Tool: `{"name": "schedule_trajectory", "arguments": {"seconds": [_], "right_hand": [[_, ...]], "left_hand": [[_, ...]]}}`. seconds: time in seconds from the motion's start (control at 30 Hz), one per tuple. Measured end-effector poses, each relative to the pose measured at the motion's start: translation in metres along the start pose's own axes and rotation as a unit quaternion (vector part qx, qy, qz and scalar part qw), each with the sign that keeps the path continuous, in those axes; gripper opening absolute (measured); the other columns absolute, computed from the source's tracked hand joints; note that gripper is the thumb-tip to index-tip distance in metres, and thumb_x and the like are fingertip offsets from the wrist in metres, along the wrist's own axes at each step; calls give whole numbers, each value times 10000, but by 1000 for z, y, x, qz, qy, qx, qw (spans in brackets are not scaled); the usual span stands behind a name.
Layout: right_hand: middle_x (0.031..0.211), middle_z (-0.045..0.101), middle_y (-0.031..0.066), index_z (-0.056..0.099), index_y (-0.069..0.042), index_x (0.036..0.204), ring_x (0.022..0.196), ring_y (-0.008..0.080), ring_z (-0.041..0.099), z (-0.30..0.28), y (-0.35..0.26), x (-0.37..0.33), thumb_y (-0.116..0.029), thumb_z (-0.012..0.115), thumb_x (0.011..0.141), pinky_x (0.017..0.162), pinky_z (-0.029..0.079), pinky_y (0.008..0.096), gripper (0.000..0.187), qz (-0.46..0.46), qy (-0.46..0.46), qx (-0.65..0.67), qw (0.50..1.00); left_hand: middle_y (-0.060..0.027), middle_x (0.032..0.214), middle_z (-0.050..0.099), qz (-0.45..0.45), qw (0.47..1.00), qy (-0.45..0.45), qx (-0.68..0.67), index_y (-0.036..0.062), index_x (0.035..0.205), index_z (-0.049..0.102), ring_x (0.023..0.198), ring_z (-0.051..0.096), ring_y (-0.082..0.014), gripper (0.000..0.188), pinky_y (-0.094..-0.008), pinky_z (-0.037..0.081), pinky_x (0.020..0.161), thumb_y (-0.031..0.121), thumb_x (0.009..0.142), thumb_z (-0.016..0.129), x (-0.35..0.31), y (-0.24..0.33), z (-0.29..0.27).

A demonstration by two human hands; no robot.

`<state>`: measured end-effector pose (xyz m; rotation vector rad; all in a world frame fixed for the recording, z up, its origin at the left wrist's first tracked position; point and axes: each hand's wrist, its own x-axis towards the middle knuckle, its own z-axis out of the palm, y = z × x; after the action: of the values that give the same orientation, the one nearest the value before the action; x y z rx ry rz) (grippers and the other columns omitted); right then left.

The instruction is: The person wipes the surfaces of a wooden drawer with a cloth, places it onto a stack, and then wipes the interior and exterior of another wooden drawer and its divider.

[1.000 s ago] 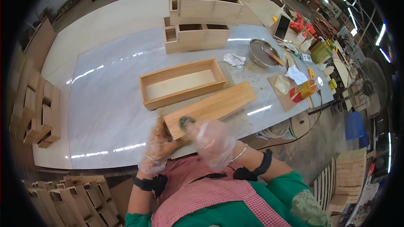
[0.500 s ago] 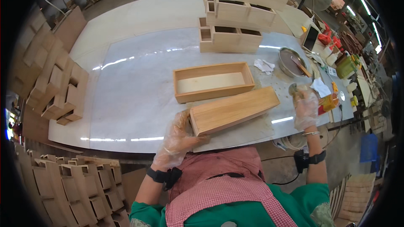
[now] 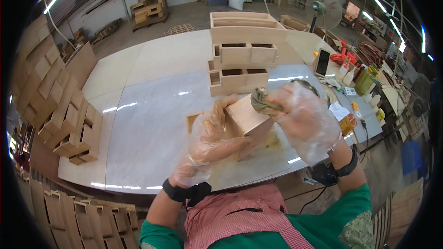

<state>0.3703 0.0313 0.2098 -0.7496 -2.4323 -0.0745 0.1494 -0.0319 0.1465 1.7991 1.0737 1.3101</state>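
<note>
Since the earlier frame, the wooden box [image 3: 248, 116] has tipped up from its flat position on the counter [image 3: 147, 133], and the right hand [image 3: 302, 115] has moved in from the counter's right side to the box's raised end. The left hand [image 3: 207, 133], in a clear plastic glove, grips the box from its left side, with the fingers closed around the near and far edges. The right hand, also gloved in clear plastic, has its fingers closed on a folded green cloth [image 3: 264, 103], which is pressed against the upper right end of the box. The box is located above the front middle of the counter, tilted; whether its lower edge touches the surface cannot be determined. Beyond the left hand, a second box [image 3: 191, 121] is mostly hidden, with one corner exposed. Stacked pale boxes [image 3: 244, 54] stand at the rear of the counter. A metal bowl [image 3: 305, 84] is partly covered by the right hand. To the right are a white cloth [image 3: 339, 110], an orange container [image 3: 348, 123], a dark-screened device [image 3: 322, 62] and a green bottle [image 3: 367, 79].
</note>
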Motion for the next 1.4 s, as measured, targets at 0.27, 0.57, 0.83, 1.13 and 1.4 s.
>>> {"name": "schedule_trajectory", "arguments": {"seconds": [0.27,0.57,0.83,1.13,1.4], "right_hand": [[893,613,123,626,-59,897,776,290,604,25,-10,18,-139,576,750,688,514,370,175,-130,-72,67,987],[853,613,146,621,-96,981,808,306,617,18,28,36,-169,605,779,696,514,388,215,49,-189,-32,980],[946,624,150,649,-71,1030,824,328,595,68,35,46,-163,615,768,752,505,408,280,-171,-82,60,980],[969,622,147,650,-67,999,887,326,593,26,33,12,-133,582,792,806,487,395,228,-89,-60,28,994],[786,640,195,651,-79,992,743,357,595,45,42,60,-178,568,813,704,507,410,220,25,-197,-63,978]], "left_hand": [[-44,1183,587,-17,988,4,-155,26,1252,504,1096,526,-129,647,-295,403,987,90,677,794,19,-50,28],[-47,1147,602,-56,983,75,-160,21,1234,515,1057,541,-134,697,-290,421,955,132,617,819,16,-49,30],[-73,1108,622,-56,977,32,-201,19,1218,515,1011,570,-147,682,-293,459,896,139,622,823,20,-54,36],[-86,1041,643,-54,988,77,-122,23,1200,520,951,596,-157,684,-299,481,860,175,608,827,15,-54,31],[-84,1081,633,-51,994,65,-73,-3,1207,515,977,585,-139,710,-291,482,863,230,619,839,17,-49,29]]}}
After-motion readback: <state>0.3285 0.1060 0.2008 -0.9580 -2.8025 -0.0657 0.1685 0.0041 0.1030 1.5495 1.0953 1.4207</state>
